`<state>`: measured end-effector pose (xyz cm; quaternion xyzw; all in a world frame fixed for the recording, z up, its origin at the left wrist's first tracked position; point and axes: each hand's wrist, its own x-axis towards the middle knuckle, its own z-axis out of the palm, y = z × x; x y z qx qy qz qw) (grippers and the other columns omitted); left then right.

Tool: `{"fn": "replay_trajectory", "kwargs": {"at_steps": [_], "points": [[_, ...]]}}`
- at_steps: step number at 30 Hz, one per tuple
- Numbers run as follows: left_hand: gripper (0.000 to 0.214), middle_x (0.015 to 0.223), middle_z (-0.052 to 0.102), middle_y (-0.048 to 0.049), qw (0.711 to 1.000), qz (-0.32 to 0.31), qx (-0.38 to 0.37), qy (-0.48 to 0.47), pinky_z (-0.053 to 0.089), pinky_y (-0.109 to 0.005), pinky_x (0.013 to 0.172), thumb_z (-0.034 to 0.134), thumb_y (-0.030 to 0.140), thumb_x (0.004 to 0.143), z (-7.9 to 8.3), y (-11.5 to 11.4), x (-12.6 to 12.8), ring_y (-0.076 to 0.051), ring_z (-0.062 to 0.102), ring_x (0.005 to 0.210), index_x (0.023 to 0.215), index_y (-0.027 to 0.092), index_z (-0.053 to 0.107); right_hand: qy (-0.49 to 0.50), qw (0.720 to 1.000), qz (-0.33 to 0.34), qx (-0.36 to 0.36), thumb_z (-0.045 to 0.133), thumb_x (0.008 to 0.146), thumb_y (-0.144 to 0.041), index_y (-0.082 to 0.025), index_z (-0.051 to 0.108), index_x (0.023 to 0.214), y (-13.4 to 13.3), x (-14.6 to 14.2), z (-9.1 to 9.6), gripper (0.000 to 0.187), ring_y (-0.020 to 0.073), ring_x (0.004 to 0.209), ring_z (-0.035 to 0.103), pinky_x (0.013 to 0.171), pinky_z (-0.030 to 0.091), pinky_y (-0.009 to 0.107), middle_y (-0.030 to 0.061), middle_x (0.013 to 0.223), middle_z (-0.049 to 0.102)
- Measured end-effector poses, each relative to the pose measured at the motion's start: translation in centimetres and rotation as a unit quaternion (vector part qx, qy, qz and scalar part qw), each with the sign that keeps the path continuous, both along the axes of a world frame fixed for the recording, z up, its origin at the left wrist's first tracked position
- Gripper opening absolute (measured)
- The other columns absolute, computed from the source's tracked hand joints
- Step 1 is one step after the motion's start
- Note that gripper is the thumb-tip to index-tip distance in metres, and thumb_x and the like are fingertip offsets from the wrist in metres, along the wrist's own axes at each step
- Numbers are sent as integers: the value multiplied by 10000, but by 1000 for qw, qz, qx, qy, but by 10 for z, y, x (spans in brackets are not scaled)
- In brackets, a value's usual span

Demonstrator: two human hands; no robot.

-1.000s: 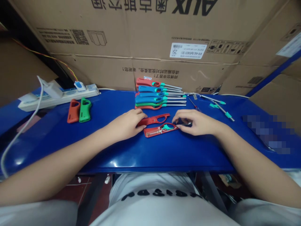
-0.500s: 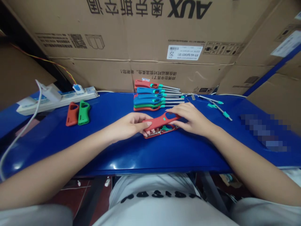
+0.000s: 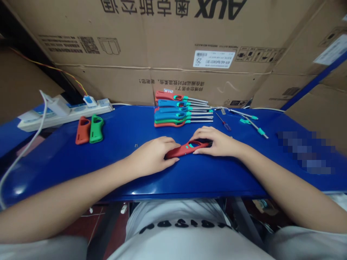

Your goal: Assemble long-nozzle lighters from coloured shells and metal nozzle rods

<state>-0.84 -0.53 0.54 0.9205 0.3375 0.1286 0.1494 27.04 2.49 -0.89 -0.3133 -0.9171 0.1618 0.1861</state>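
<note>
A red lighter casing (image 3: pixel 183 149) with a green trigger in its finger hole lies on the blue table between my hands, its two halves together. My left hand (image 3: pixel 157 155) grips its left end, thumb on the near side and fingers over the far side. My right hand (image 3: pixel 214 141) pinches the right end around the finger hole. Beyond it lies a row of long-nosed lighters (image 3: pixel 170 115) in red, blue, green and orange. A small screwdriver (image 3: pixel 225 122) rests behind my right hand. Tiny screws (image 3: pixel 136 145) lie left of my left wrist.
Loose metal lighter tubes (image 3: pixel 253 124) with green parts lie at the back right. An orange-red casing half (image 3: pixel 82 130) and a green casing half (image 3: pixel 96 129) sit at the left, before a white power strip (image 3: pixel 67 115). A cardboard box (image 3: pixel 130 79) walls off the back.
The upper red half has come down onto the lower half, covering the inner parts. My left hand has turned over its end, and my right hand has lowered, uncovering the screwdriver.
</note>
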Motion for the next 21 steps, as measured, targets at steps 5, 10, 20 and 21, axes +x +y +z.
{"fn": "replay_trajectory", "kwargs": {"at_steps": [5, 10, 20, 21], "points": [[311, 1101, 691, -83, 1000, -4, 3, -16, 519, -339, 907, 639, 259, 929, -5, 1, 0, -231, 656, 1025, 1226, 177, 685, -2, 1000, -11, -6, 728, 864, -489, -216, 703, 1185, 1, 0, -3, 422, 255, 1095, 626, 964, 442, 423, 106, 1155, 685], [286, 1109, 691, -91, 1000, -1, 5, -25, 532, -353, 909, 625, 271, 941, -8, 0, 1, -235, 654, 1030, 1198, 174, 705, -11, 1000, -10, -2, 722, 866, -501, -216, 705, 1176, 0, 0, 0, 422, 252, 1066, 637, 958, 442, 421, 103, 1133, 684], [288, 1130, 680, -94, 999, -2, 50, 4, 536, -347, 918, 601, 324, 968, -11, -1, 2, -235, 644, 1044, 1196, 189, 714, -27, 1000, -11, 11, 676, 908, -474, -192, 724, 1141, -3, -2, 2, 369, 239, 976, 649, 885, 470, 394, 109, 1088, 694], [298, 1128, 680, -100, 997, -1, 67, 24, 538, -355, 918, 583, 320, 978, -11, -2, 3, -240, 642, 1039, 1207, 178, 708, -41, 999, -16, 22, 669, 912, -481, -193, 724, 1147, -4, -2, 2, 376, 246, 984, 647, 889, 461, 401, 112, 1099, 695]]}}
